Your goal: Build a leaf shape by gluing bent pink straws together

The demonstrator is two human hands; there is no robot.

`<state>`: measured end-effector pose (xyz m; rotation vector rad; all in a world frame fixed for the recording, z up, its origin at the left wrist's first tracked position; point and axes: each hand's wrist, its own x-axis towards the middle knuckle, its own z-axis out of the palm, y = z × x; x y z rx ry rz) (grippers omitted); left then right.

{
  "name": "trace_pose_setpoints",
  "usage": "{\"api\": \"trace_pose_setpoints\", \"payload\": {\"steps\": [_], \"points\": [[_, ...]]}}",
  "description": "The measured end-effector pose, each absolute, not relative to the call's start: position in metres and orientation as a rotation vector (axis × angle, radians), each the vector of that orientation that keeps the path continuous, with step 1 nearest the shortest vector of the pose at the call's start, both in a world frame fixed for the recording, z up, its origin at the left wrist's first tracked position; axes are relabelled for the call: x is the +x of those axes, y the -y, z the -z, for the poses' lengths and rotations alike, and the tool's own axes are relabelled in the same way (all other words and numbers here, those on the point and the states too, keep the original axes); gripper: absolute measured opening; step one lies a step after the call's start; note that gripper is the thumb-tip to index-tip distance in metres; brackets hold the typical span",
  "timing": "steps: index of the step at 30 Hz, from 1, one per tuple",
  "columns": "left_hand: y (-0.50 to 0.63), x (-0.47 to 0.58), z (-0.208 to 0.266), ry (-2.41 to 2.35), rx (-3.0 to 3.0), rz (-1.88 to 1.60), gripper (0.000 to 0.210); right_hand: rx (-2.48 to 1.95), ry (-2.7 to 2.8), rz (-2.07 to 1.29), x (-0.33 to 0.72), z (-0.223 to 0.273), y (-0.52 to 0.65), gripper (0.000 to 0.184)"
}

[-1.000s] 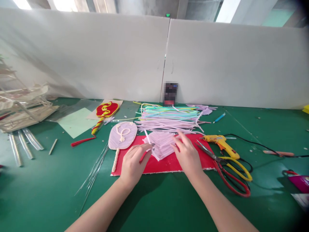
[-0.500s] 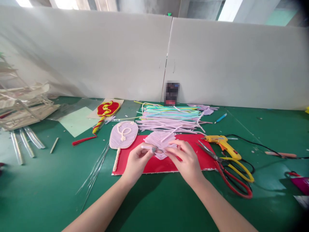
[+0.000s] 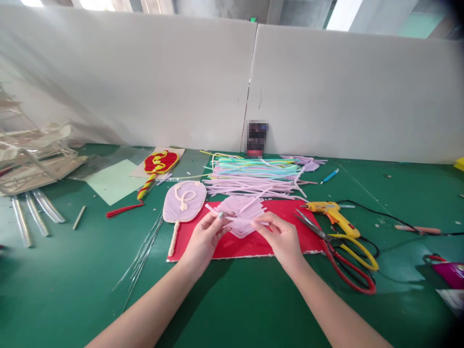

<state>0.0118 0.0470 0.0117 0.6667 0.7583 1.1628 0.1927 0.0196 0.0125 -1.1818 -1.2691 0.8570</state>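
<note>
Between my hands a pale lilac pipe cleaner (image 3: 237, 219) is stretched roughly level. My left hand (image 3: 205, 237) pinches it toward its left end, with a short end sticking out past the fingers. My right hand (image 3: 281, 237) pinches the other end between thumb and fingers. Just behind and below it, a leaf-like lilac piece made of chevron rows (image 3: 243, 205) lies on a red board (image 3: 232, 246), partly hidden by my fingers. To the left is a lilac fan shape (image 3: 192, 193) with a cream curl on it and a twisted cream handle (image 3: 174, 239).
Large scissors (image 3: 348, 263) and a yellow glue gun (image 3: 335, 217) with a cord lie at the right. A pile of pastel pipe cleaners (image 3: 253, 181) is behind the board. Thin wires (image 3: 141, 253), a red-and-yellow fan (image 3: 161, 162) and a white rack (image 3: 29, 154) are left.
My hands have drawn slightly apart, and the pipe cleaner now shows straight between them. Its short end now sticks out further beyond my left fingers.
</note>
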Motion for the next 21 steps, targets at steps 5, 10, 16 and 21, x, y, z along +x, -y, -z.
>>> {"api": "trace_pose_setpoints", "payload": {"steps": [5,10,16,21], "points": [[-0.043,0.013,-0.011,-0.637,0.720,-1.067,0.025,-0.990,0.913,-1.167,0.189,-0.008,-0.023,0.017],[-0.036,0.014,-0.016,-0.579,0.929,-0.960,0.022,-0.942,0.949,-1.324,0.188,-0.007,-0.021,0.016],[-0.033,0.016,-0.024,-0.648,1.124,-0.870,0.025,-1.028,1.088,-1.308,0.185,-0.014,-0.019,0.018],[-0.036,0.017,-0.019,-0.822,1.284,-0.878,0.029,-1.059,1.143,-1.353,0.184,-0.023,-0.017,0.023]]}}
